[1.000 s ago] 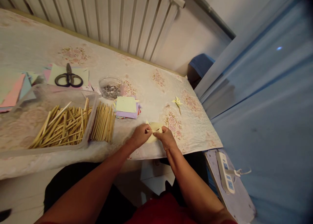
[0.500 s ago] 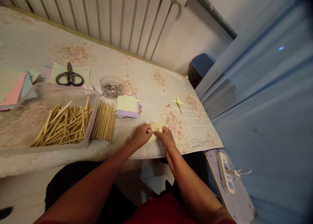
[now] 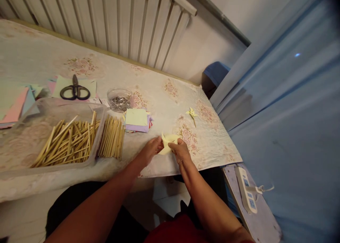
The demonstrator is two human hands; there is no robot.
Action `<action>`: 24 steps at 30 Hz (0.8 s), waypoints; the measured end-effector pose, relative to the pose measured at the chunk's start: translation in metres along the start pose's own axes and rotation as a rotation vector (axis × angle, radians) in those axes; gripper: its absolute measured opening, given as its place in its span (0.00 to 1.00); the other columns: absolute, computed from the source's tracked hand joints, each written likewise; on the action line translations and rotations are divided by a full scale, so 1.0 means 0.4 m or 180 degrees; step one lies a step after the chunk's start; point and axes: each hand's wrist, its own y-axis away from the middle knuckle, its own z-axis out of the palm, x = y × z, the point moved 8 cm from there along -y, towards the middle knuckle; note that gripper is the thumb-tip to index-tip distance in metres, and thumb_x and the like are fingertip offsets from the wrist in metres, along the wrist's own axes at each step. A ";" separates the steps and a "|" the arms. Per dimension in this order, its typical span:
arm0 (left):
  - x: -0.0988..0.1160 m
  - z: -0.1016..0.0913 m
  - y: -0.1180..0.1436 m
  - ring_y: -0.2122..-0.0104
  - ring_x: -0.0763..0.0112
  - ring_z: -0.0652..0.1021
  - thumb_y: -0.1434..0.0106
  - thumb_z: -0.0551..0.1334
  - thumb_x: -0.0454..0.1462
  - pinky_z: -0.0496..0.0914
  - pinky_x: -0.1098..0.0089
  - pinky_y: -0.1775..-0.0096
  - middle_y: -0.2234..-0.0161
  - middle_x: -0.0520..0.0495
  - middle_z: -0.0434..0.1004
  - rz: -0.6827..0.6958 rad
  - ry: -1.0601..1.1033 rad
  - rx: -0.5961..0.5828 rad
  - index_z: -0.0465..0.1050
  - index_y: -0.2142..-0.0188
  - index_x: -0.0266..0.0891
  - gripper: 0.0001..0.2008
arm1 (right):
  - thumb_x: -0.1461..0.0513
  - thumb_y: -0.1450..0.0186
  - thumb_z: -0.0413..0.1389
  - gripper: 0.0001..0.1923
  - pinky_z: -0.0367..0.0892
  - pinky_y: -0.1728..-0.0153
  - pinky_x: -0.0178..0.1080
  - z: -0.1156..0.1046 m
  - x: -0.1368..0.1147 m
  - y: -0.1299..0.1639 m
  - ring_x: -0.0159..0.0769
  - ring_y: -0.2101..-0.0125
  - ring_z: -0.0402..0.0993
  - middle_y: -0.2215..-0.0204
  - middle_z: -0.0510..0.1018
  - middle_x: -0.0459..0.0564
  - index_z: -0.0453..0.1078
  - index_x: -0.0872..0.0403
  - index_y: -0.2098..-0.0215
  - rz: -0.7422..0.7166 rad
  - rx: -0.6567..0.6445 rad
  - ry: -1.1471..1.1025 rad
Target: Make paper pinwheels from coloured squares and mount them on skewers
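Observation:
A pale yellow paper pinwheel (image 3: pixel 168 139), its corners folded in toward the middle, is between my hands just above the front of the table. My right hand (image 3: pixel 181 151) pinches it near its centre, with the thumb on top. At its left edge, my left hand (image 3: pixel 152 150) has its fingers curled against the paper, some of them hidden. Farther back on the right lies a small yellow pinwheel on a stick (image 3: pixel 191 113). To the left is a stack of coloured paper squares (image 3: pixel 136 118), green on top.
A clear plastic bin (image 3: pixel 99 138) holds many thin sticks, and a row of sticks (image 3: pixel 111 136) lies beside it. Behind stand a clear bowl of small metal pieces (image 3: pixel 120 102) and black scissors (image 3: pixel 75 90). A power strip (image 3: pixel 246 190) rests on a board at the right.
My left fingers have moved off the centre to the paper's left edge. A folded corner now stands up, while my right hand keeps its pinch. The view has tilted slightly upward.

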 end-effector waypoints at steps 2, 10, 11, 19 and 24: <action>-0.002 0.009 0.001 0.72 0.70 0.74 0.45 0.64 0.50 0.66 0.69 0.65 0.71 0.48 0.74 0.0049 -0.0042 -0.0122 0.71 0.66 0.34 0.20 | 0.63 0.56 0.61 0.15 0.63 0.76 0.33 0.005 0.005 -0.002 0.30 0.80 0.68 0.77 0.77 0.44 0.73 0.56 0.68 -0.0001 0.0020 0.0011; -0.005 -0.011 -0.003 0.65 0.66 0.75 0.53 0.69 0.38 0.67 0.66 0.60 0.66 0.47 0.77 0.0381 -0.0047 0.0348 0.71 0.57 0.34 0.23 | 0.64 0.55 0.60 0.09 0.58 0.79 0.31 0.036 -0.004 0.002 0.28 0.82 0.63 0.81 0.73 0.41 0.70 0.56 0.74 -0.0182 0.0132 0.0295; -0.004 -0.015 -0.003 0.66 0.66 0.75 0.53 0.69 0.38 0.67 0.66 0.60 0.66 0.48 0.77 0.0408 -0.0055 0.0403 0.71 0.56 0.34 0.23 | 0.64 0.55 0.60 0.08 0.57 0.80 0.31 0.040 -0.007 0.002 0.27 0.83 0.62 0.82 0.72 0.40 0.70 0.56 0.75 -0.0208 0.0145 0.0316; 0.010 -0.020 0.001 0.64 0.65 0.76 0.52 0.67 0.36 0.68 0.68 0.61 0.64 0.45 0.78 0.0433 -0.0071 0.0495 0.72 0.57 0.33 0.21 | 0.63 0.55 0.60 0.08 0.57 0.79 0.32 0.052 -0.011 -0.002 0.27 0.82 0.61 0.81 0.72 0.40 0.70 0.56 0.75 -0.0287 0.0070 0.0365; 0.011 -0.016 0.003 0.63 0.63 0.77 0.51 0.66 0.38 0.68 0.67 0.60 0.62 0.43 0.79 0.0299 -0.0044 0.0445 0.72 0.55 0.31 0.22 | 0.62 0.54 0.60 0.11 0.60 0.77 0.32 0.054 -0.013 -0.002 0.29 0.80 0.64 0.79 0.74 0.42 0.72 0.56 0.71 -0.0311 0.0035 0.0500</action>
